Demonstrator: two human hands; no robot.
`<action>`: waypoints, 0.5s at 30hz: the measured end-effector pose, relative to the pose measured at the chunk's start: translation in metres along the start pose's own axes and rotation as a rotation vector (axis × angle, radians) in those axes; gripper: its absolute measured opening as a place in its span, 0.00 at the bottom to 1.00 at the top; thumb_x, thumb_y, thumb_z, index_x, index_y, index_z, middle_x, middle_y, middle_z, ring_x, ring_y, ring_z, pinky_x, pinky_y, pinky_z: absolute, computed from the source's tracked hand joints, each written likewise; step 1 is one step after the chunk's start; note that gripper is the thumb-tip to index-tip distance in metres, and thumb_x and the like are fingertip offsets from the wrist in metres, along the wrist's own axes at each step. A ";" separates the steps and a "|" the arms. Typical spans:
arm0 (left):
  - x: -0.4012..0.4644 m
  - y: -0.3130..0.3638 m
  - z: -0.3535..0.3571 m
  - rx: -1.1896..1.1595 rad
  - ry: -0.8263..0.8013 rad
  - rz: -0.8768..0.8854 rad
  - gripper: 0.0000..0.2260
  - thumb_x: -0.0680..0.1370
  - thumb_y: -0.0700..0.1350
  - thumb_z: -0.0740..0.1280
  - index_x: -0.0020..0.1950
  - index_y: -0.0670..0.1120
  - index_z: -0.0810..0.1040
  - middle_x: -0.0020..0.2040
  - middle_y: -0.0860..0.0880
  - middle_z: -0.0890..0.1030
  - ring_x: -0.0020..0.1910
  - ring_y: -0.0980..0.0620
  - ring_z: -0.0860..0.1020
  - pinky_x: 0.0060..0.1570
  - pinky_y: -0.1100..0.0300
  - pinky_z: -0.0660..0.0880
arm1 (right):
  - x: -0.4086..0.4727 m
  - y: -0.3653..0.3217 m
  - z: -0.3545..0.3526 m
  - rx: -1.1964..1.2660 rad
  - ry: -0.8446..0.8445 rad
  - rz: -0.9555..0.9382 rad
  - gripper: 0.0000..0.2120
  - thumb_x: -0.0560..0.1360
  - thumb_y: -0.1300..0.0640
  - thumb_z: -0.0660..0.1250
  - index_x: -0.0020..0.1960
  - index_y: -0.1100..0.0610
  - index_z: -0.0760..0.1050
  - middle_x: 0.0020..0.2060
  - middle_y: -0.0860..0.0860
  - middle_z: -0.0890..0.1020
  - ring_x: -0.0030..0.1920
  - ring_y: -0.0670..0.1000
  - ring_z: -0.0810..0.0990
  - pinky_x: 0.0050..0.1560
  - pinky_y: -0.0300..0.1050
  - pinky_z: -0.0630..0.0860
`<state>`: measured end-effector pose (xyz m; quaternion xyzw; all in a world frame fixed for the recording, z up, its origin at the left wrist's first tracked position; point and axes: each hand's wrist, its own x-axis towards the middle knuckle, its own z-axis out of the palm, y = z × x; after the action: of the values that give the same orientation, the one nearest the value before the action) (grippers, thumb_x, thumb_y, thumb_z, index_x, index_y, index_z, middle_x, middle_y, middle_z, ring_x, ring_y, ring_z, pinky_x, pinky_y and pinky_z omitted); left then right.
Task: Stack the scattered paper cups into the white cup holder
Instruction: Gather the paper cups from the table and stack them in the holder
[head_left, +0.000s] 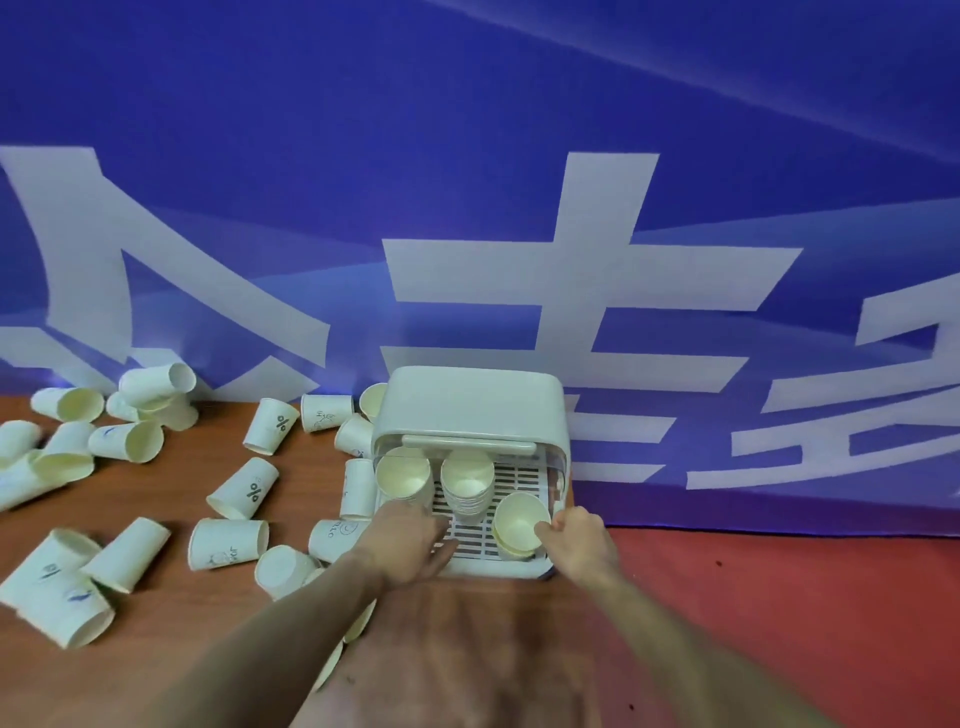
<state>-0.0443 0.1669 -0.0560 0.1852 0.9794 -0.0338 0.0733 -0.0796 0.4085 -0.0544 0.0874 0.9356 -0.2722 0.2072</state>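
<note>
Both hands reach forward over a brown wooden table (156, 649) toward a white cup holder (470, 402), a rounded box with a slatted tray that stands against a blue banner (467, 130) printed with large white characters. On the right, the right hand (579, 540) pinches the rim of a cup stack (519, 522) at the tray's front right corner, fingers curled on it. On the left, the left hand (410, 545) lies with fingers straight and loosely spread on the tray's front left edge, gripping nothing. Two more stacks stand upright in the tray — one at the back left (402, 475), one in the middle (467, 483). Scattered paper cups (234, 488) lie on their sides across the table to the left of the holder, several touching or overlapping.
</note>
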 end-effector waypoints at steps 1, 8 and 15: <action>-0.002 -0.002 0.004 -0.007 -0.011 -0.008 0.19 0.80 0.59 0.54 0.47 0.49 0.78 0.43 0.46 0.82 0.43 0.44 0.80 0.39 0.55 0.67 | 0.004 0.000 0.003 -0.019 -0.013 0.008 0.13 0.71 0.50 0.63 0.32 0.55 0.70 0.34 0.52 0.78 0.39 0.57 0.78 0.39 0.45 0.73; -0.017 -0.019 0.001 0.023 -0.099 -0.059 0.19 0.81 0.59 0.54 0.51 0.48 0.78 0.47 0.47 0.82 0.46 0.44 0.80 0.42 0.54 0.71 | 0.010 -0.005 0.002 -0.145 -0.002 0.059 0.17 0.72 0.42 0.62 0.41 0.56 0.77 0.40 0.51 0.80 0.42 0.55 0.79 0.41 0.44 0.73; -0.054 -0.042 -0.015 0.095 -0.153 -0.072 0.18 0.79 0.58 0.55 0.45 0.48 0.77 0.43 0.47 0.82 0.43 0.43 0.79 0.37 0.57 0.66 | -0.016 -0.066 0.019 -0.134 -0.117 -0.144 0.19 0.72 0.41 0.63 0.30 0.54 0.68 0.33 0.49 0.76 0.35 0.53 0.74 0.33 0.42 0.67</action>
<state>-0.0122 0.1102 -0.0312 0.1498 0.9743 -0.0970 0.1375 -0.0768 0.3423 -0.0310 -0.0103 0.9418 -0.2280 0.2467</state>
